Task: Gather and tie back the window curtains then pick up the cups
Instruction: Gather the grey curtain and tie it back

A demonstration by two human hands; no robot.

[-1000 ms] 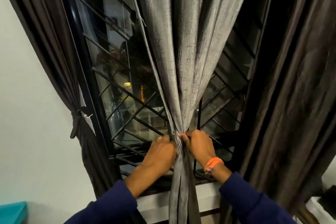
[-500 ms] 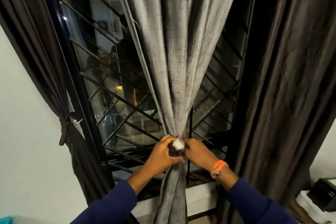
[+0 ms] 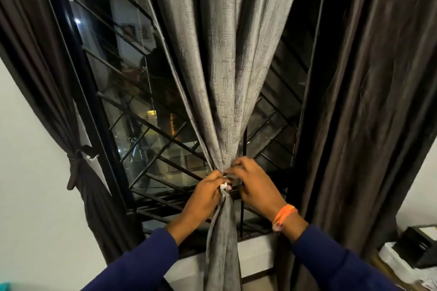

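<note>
Grey curtain (image 3: 227,82) bunched at frame centre; left hand (image 3: 205,198) grips bundle, holding gather; right hand (image 3: 254,185) fingers pinch white tie (image 3: 224,186), knotting.

Black window grille (image 3: 151,130) with diagonal bars ahead of me. White sill (image 3: 255,257) just below the grille. White wall (image 3: 35,196) left of it. Pale boxes (image 3: 406,260), dark item on top, low right of the grille.

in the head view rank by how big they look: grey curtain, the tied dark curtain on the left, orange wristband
1. grey curtain
2. tied dark curtain, though the frame crops it, so that is only as it looks
3. orange wristband, by far the smallest
</note>
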